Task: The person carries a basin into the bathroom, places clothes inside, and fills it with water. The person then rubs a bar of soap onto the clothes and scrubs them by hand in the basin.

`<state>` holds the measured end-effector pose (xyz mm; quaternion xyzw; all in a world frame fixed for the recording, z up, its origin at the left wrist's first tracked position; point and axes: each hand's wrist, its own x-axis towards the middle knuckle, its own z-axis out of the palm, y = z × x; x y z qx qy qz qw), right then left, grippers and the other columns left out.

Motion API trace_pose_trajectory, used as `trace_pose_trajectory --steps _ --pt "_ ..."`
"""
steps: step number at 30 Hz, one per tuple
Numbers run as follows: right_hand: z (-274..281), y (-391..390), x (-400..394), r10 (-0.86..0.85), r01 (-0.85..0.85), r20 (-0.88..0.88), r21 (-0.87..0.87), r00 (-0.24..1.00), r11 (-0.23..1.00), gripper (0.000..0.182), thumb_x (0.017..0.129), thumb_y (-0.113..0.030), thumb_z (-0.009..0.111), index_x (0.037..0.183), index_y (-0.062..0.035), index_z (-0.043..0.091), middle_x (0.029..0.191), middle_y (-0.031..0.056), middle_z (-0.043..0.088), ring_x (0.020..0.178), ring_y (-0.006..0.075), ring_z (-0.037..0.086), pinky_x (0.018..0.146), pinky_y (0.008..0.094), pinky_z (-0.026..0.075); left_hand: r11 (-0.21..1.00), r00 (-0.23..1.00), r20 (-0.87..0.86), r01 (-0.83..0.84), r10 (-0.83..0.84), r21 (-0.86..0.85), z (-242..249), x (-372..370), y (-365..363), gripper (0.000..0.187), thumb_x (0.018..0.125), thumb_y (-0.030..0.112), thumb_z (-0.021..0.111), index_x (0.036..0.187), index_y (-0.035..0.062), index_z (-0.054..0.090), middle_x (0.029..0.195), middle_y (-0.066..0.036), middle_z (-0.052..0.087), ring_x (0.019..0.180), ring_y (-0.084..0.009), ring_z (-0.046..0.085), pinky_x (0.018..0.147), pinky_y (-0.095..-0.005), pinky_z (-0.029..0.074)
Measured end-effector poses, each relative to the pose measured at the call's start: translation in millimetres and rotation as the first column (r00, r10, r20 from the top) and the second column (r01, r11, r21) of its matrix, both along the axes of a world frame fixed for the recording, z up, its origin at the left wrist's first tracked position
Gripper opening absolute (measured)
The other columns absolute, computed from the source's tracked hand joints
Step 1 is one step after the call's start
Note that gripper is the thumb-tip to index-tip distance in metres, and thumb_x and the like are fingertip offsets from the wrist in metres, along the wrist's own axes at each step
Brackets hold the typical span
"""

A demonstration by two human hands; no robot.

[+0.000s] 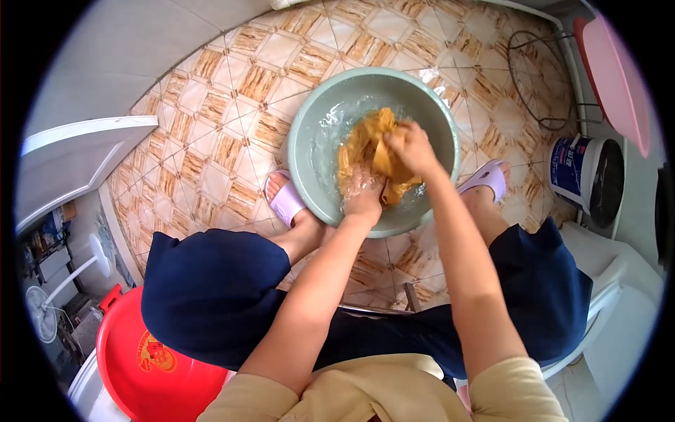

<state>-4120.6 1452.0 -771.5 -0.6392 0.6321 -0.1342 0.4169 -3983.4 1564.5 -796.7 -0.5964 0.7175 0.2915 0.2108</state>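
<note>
A wet mustard-yellow cloth (365, 137) lies bunched in a round grey-green basin (304, 169) of water. My right hand (413, 149) is closed on the cloth's right side and lifts a fold of it above the surface. Lower down, my left hand (364, 191) is partly in the water, gripping the lower part of the same cloth; its fingertips are hidden by water and fabric. Ripples and small bubbles show around the cloth.
The basin stands on a patterned tile floor (232, 91) between two feet in lilac slippers (285, 202). A red basin (158, 359) is at lower left. On the right are a paint bucket (569, 172), a pink basin (615, 84) and a dark looped hose or wire (517, 81).
</note>
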Motion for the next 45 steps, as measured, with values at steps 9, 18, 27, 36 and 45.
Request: trace_pose_trajectory --steps 9,18,27,36,45 --pt "-13.2 53.6 60.7 -0.064 -0.016 -0.501 -0.154 0.863 0.988 0.032 0.073 -0.031 0.069 0.093 -0.0069 0.066 0.104 0.0128 0.05 0.101 0.0313 0.05 0.078 0.0469 0.049 0.992 0.986 -0.106 -0.128 0.126 -0.018 7.6 -2.2 -2.7 0.059 0.09 0.029 0.044 0.144 0.0132 0.026 0.151 -0.011 0.018 0.141 -0.0287 0.01 0.114 -0.0434 0.012" --pt "-25.8 -11.4 27.1 -0.139 0.119 -0.416 -0.073 0.899 0.99 0.037 0.085 -0.043 0.053 0.1 -0.0119 0.067 0.094 0.015 0.068 0.087 0.0312 0.065 0.077 0.042 0.051 0.721 0.431 -0.797 -0.693 0.422 0.006 -11.8 21.2 -5.2 0.026 0.078 0.008 0.065 0.104 0.0046 0.064 0.123 -0.016 0.054 0.125 -0.0317 0.044 0.103 -0.0374 0.034" --pt "76.0 78.3 71.5 -0.616 0.635 0.333 0.062 0.714 0.77 0.04 0.088 -0.036 0.053 0.1 0.0011 0.062 0.099 0.0246 0.062 0.092 0.0409 0.059 0.079 0.046 0.045 -0.405 -0.594 0.225 -0.188 0.772 0.895 84.5 54.9 -26.7 0.102 0.075 0.076 0.046 0.145 0.0086 0.016 0.151 -0.02 0.014 0.134 -0.0447 0.021 0.102 -0.0637 0.023" --pt "223.0 130.7 111.1 -0.173 0.401 0.61 -0.26 0.773 0.878 0.023 0.08 -0.021 0.064 0.071 -0.0015 0.055 0.068 0.0183 0.055 0.067 0.0371 0.056 0.057 0.0383 0.043 0.318 -0.578 -0.264 -0.007 0.772 0.948 66.3 62.4 -21.9 0.061 0.089 0.049 0.05 0.133 0.0074 0.041 0.13 -0.01 0.048 0.115 -0.0202 0.049 0.094 -0.0366 0.042" --pt "177.9 60.5 45.8 -0.485 0.793 0.736 -0.115 0.472 0.598 0.025 0.087 -0.027 0.059 0.091 -0.0029 0.055 0.077 0.0161 0.06 0.071 0.0271 0.057 0.067 0.0377 0.046 0.498 -0.28 -0.648 -0.453 0.708 0.739 95.5 57.5 -42.1 0.043 0.09 0.031 0.054 0.125 0.0048 0.049 0.122 -0.009 0.055 0.104 -0.0189 0.058 0.085 -0.0342 0.049"
